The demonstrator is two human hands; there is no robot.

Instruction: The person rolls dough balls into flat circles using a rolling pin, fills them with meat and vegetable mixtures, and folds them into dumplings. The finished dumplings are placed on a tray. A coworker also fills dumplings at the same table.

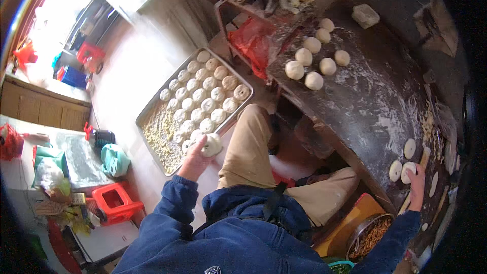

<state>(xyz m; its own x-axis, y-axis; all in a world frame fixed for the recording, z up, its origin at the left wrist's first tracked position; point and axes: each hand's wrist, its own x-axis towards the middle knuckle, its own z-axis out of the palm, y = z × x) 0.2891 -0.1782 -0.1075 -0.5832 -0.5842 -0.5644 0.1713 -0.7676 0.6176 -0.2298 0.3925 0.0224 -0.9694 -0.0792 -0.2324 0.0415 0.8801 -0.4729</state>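
My left hand point(196, 160) holds a round filled bun point(212, 145) above the near corner of a metal tray point(247, 105). Rows of small round buns point(208, 105) cover much of that tray, with yellowish grains point(159, 135) over its left part. On the floured dark table, my right hand point(416, 184) has its fingers on a flat dough disc point(408, 172). A wooden rolling pin point(425, 156) lies by that hand, with further dough discs point(395, 170) close by. Several dough balls point(314, 80) sit farther up the table.
A metal bowl of brown filling point(371, 236) stands below the table's near edge, beside a yellow-orange board point(352, 222). A green-filled container point(341, 267) is at the bottom. A red plastic stool point(118, 203) stands at the left. A red bag point(253, 42) hangs between tray and table.
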